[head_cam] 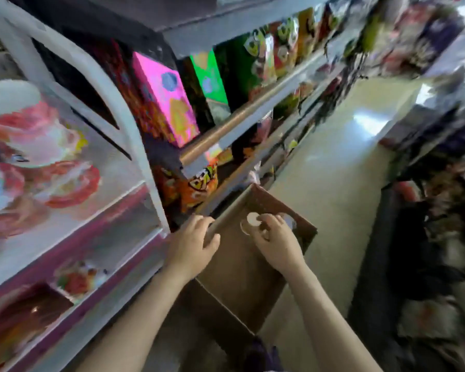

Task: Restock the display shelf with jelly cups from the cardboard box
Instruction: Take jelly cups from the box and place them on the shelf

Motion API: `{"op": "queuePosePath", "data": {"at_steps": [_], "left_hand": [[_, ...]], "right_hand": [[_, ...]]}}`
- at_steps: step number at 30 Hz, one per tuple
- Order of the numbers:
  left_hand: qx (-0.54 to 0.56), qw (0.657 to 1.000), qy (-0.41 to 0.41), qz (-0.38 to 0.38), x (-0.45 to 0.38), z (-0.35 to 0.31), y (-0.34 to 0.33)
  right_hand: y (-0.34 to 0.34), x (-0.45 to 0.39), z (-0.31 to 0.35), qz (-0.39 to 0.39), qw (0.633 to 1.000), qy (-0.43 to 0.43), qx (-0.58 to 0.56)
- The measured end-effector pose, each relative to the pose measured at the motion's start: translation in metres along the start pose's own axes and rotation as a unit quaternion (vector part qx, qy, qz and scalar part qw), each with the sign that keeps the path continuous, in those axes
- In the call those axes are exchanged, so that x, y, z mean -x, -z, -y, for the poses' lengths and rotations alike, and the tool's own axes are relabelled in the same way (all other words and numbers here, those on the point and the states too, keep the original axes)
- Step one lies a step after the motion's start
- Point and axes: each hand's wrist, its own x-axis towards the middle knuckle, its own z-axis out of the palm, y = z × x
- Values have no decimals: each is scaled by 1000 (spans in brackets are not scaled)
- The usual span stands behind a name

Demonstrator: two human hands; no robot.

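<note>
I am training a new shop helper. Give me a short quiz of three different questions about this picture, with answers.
1. True or false: the right hand reaches into the cardboard box.
2. Which hand grips the box edge?
3. The pink box stands: A) on the floor, B) on a shelf, C) in the cardboard box.

Key: 1 true, its fingers are on a jelly cup. 2 the left hand. 3 B.
</note>
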Motion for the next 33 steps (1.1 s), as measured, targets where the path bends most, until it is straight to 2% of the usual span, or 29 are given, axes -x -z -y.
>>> {"op": "queuePosePath", "data": {"at_steps": [4,7,9,12,15,19,22,27,33], "left_hand": [[-64,997,24,43,-46,-25,-73],[-74,992,76,66,-74,-37,-125],[-70,988,104,87,-92,-37,-158],[-72,986,121,87,-120,-24,-210],[-37,986,134,93,-145,-6,-270],[21,976,161,148,-171,6,-348],[58,967,161,190,-186,11,-388],[96,964,148,197,-204,7,-408],[104,968,120,197,-212,7,-399]], "right_hand": [[-17,-37,-84,72,997,-20,0],[-27,-77,-137,146,988,-43,-2],[-38,-104,-170,168,984,-60,0],[-66,-140,-215,150,983,-103,-14],[-106,-163,-258,99,979,-178,-20],[-157,-191,-316,37,943,-315,-103],[-179,-207,-343,19,924,-367,-109],[-188,-227,-352,16,902,-417,-109],[-190,-230,-352,-11,860,-467,-206]]}}
